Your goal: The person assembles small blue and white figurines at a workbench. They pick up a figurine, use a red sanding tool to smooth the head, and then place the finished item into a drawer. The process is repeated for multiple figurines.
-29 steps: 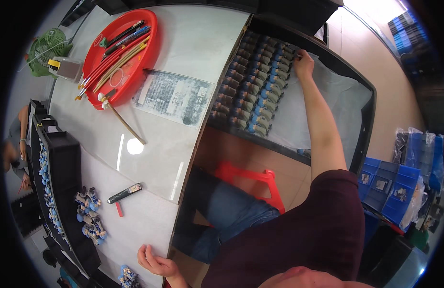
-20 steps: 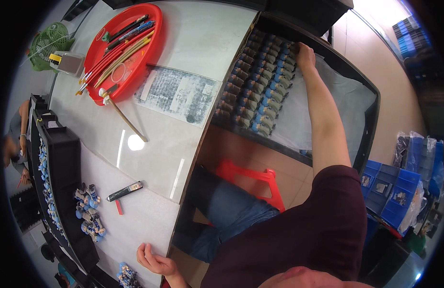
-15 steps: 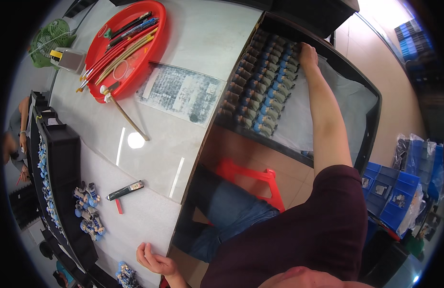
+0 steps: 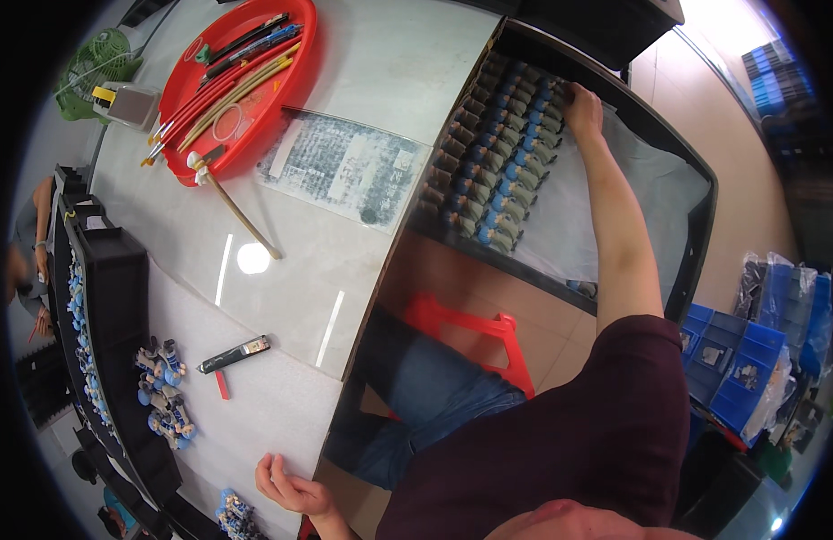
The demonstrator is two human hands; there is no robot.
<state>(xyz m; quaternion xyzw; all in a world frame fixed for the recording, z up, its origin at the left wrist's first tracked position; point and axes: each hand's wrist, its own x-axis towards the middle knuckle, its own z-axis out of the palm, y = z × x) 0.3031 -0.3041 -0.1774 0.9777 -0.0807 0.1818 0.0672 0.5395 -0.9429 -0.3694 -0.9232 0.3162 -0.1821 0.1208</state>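
Note:
My right hand (image 4: 584,110) reaches into a black tray (image 4: 700,216) at the far right, at the far end of the rightmost row of small blue-and-grey figurines (image 4: 525,171). Its fingers are drawn together and touch the row's end; what lies between the fingertips is hidden. My left hand (image 4: 293,489) rests at the near edge of the white table mat (image 4: 281,414), palm partly up. Its fingers are loosely bent and apart, with nothing in them. A small heap of blue figurines (image 4: 236,515) lies just left of it, with another figurine cluster (image 4: 164,391) farther off.
A red oval tray (image 4: 299,67) holds brushes and pens. A wooden-handled tool (image 4: 241,216) leans off its rim. A dark tube-shaped object (image 4: 235,355) lies on the mat. Black bins (image 4: 119,288) line the left side, with a person's arm beyond. A red stool (image 4: 511,351) stands below.
My right hand has shifted very slightly to the right and down, still at the far end of the figurine row. My left hand has stayed in place.

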